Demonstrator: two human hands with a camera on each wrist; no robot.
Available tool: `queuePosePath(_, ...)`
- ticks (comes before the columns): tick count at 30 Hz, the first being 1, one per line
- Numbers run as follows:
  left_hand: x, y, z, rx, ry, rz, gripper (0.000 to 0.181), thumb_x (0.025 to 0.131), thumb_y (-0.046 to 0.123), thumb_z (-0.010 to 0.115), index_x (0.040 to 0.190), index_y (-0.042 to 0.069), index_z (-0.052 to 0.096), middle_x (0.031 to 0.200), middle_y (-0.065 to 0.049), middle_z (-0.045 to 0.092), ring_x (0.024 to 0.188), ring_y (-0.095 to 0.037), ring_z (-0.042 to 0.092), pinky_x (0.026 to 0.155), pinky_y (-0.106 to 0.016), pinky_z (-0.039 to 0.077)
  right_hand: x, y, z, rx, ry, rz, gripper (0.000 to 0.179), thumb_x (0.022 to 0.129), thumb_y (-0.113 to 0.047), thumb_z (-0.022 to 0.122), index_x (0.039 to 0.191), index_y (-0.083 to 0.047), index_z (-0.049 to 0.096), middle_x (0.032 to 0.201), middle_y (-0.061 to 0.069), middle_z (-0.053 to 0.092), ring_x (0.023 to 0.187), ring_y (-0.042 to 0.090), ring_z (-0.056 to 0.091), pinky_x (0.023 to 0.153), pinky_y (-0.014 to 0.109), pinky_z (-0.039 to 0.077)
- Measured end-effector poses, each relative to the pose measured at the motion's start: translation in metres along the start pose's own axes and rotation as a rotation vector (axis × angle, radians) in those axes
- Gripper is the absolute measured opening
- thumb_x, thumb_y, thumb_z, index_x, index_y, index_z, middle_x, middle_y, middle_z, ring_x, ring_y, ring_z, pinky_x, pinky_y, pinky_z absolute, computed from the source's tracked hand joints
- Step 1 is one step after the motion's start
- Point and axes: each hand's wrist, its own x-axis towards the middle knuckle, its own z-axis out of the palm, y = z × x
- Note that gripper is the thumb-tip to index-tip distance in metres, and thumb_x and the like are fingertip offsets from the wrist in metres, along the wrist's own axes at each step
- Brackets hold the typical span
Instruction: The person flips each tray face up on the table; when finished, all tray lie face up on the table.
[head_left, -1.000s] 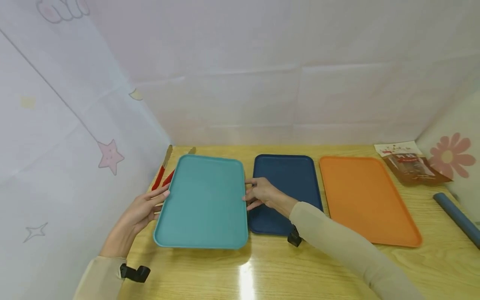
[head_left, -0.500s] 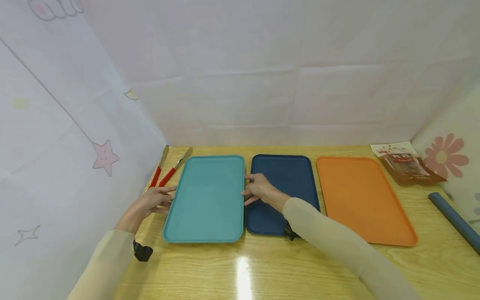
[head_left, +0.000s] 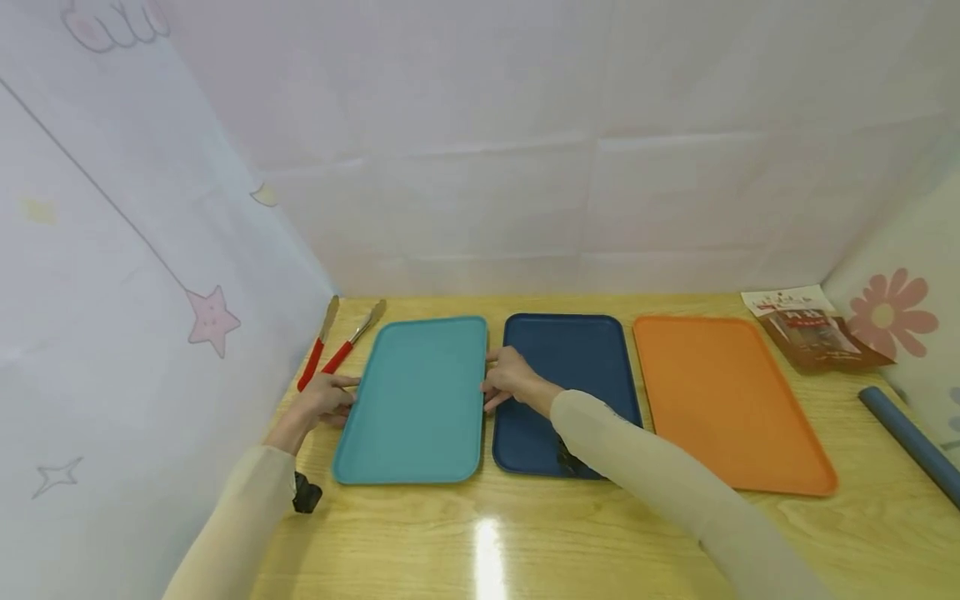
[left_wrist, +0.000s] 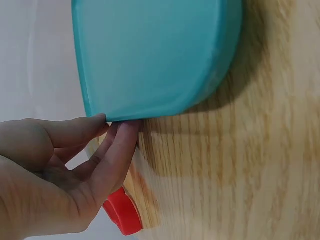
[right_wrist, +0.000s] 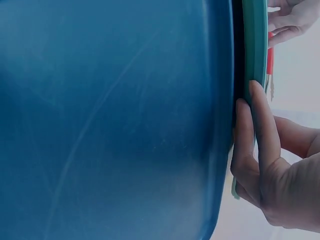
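Observation:
A rectangular teal tray (head_left: 420,400) lies on the left part of the wooden table, its upper face bare. At its left edge my left hand (head_left: 322,402) pinches the rim; the left wrist view has the thumb at the rim and other fingers (left_wrist: 122,145) reaching just under it. My right hand (head_left: 512,379) holds the opposite edge, reaching across a dark blue tray (head_left: 570,358). Two fingers (right_wrist: 267,130) press along the teal tray's side in the right wrist view, close beside the blue tray's rim.
Tongs with red handles (head_left: 337,357) lie beyond my left hand, near the left wall sheet. An orange tray (head_left: 720,392) is right of the blue one. Farther right are a brown snack packet (head_left: 813,333) and a dark blue-grey roll (head_left: 911,442).
The teal tray has come down from a raised, tilted position to flat beside the blue tray, both hands staying at its edges. The tongs' handles are now more exposed.

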Motion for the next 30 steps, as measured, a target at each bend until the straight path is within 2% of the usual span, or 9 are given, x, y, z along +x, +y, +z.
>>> queuePosePath(6, -0.002, 0.004, 0.007, 0.086, 0.048, 0.020, 0.044, 0.093, -0.005, 0.053, 0.136, -0.012, 0.046, 0.067, -0.013, 0.059, 0.058, -0.021, 0.057, 0.061, -0.042, 0.058, 0.001, 0.004, 0.003, -0.081, 0.008, -0.006, 0.070, 0.084, 0.015, 0.063, 0.147, 0.004, 0.033, 0.083, 0.024, 0.067, 0.069, 0.032, 0.069, 0.058, 0.037, 0.059)
queuePosePath(11, 0.000, 0.009, 0.009, 0.137, 0.076, 0.042, 0.042, 0.091, -0.006, 0.052, 0.133, -0.013, 0.050, 0.069, -0.018, 0.062, 0.056, -0.022, 0.056, 0.057, -0.042, 0.058, 0.002, 0.004, 0.004, -0.217, 0.042, -0.041, 0.060, 0.083, 0.013, 0.065, 0.139, 0.008, 0.045, 0.076, 0.021, 0.066, 0.061, 0.029, 0.068, 0.055, 0.035, 0.058)
queuePosePath(14, 0.000, 0.009, 0.009, 0.138, 0.070, 0.033, 0.042, 0.092, -0.006, 0.052, 0.134, -0.013, 0.049, 0.074, -0.021, 0.064, 0.058, -0.024, 0.058, 0.057, -0.042, 0.058, 0.003, 0.004, 0.005, -0.302, 0.055, -0.055, 0.033, 0.083, 0.012, 0.066, 0.115, 0.010, 0.061, 0.069, 0.020, 0.065, 0.057, 0.029, 0.068, 0.054, 0.035, 0.057)
queuePosePath(16, -0.002, 0.008, 0.009, 0.132, 0.064, 0.024, 0.042, 0.093, -0.005, 0.052, 0.134, -0.012, 0.048, 0.077, -0.022, 0.065, 0.060, -0.025, 0.060, 0.058, -0.042, 0.058, 0.003, 0.003, 0.006, -0.346, 0.064, -0.058, 0.011, 0.083, 0.011, 0.067, 0.092, 0.006, 0.063, 0.066, 0.019, 0.064, 0.055, 0.028, 0.068, 0.053, 0.034, 0.057)
queuePosePath(18, -0.003, 0.008, 0.008, 0.130, 0.060, 0.020, 0.043, 0.093, -0.004, 0.052, 0.135, -0.012, 0.048, 0.081, -0.023, 0.065, 0.062, -0.027, 0.061, 0.058, -0.042, 0.058, 0.004, 0.003, 0.008, -0.389, 0.065, -0.063, 0.021, 0.083, 0.009, 0.067, 0.072, -0.003, 0.056, 0.063, 0.019, 0.063, 0.053, 0.027, 0.067, 0.053, 0.034, 0.057)
queuePosePath(20, -0.003, 0.007, 0.007, 0.132, 0.063, 0.021, 0.043, 0.093, -0.005, 0.053, 0.135, -0.012, 0.048, 0.083, -0.025, 0.065, 0.063, -0.028, 0.062, 0.059, -0.042, 0.058, 0.004, 0.001, 0.009, -0.426, 0.063, -0.080, 0.034, 0.083, 0.009, 0.067, 0.063, -0.010, 0.047, 0.060, 0.018, 0.062, 0.051, 0.025, 0.067, 0.052, 0.033, 0.057)
queuePosePath(23, -0.002, 0.008, 0.006, 0.148, 0.078, 0.034, 0.042, 0.092, -0.006, 0.053, 0.134, -0.012, 0.049, 0.081, -0.024, 0.065, 0.061, -0.026, 0.062, 0.057, -0.042, 0.058, 0.004, -0.001, 0.009, -0.475, 0.048, -0.101, 0.039, 0.084, 0.007, 0.067, 0.058, -0.012, 0.043, 0.058, 0.017, 0.063, 0.051, 0.023, 0.066, 0.052, 0.030, 0.056)
queuePosePath(28, 0.003, 0.010, 0.011, 0.233, 0.094, 0.109, 0.043, 0.086, -0.009, 0.049, 0.129, -0.016, 0.051, 0.057, -0.013, 0.056, 0.047, -0.017, 0.051, 0.049, -0.037, 0.055, 0.002, -0.003, 0.003, -0.487, 0.035, -0.102, 0.029, 0.084, 0.007, 0.066, 0.061, -0.004, 0.053, 0.059, 0.019, 0.065, 0.054, 0.026, 0.068, 0.052, 0.030, 0.056)
queuePosePath(30, 0.004, 0.011, 0.015, 0.298, 0.116, 0.142, 0.043, 0.085, -0.008, 0.047, 0.127, -0.018, 0.053, 0.059, -0.015, 0.057, 0.045, -0.017, 0.051, 0.047, -0.035, 0.053, -0.002, -0.003, -0.002, -0.460, 0.031, -0.111, 0.019, 0.085, 0.007, 0.065, 0.066, 0.004, 0.060, 0.062, 0.020, 0.066, 0.056, 0.028, 0.068, 0.052, 0.032, 0.057)
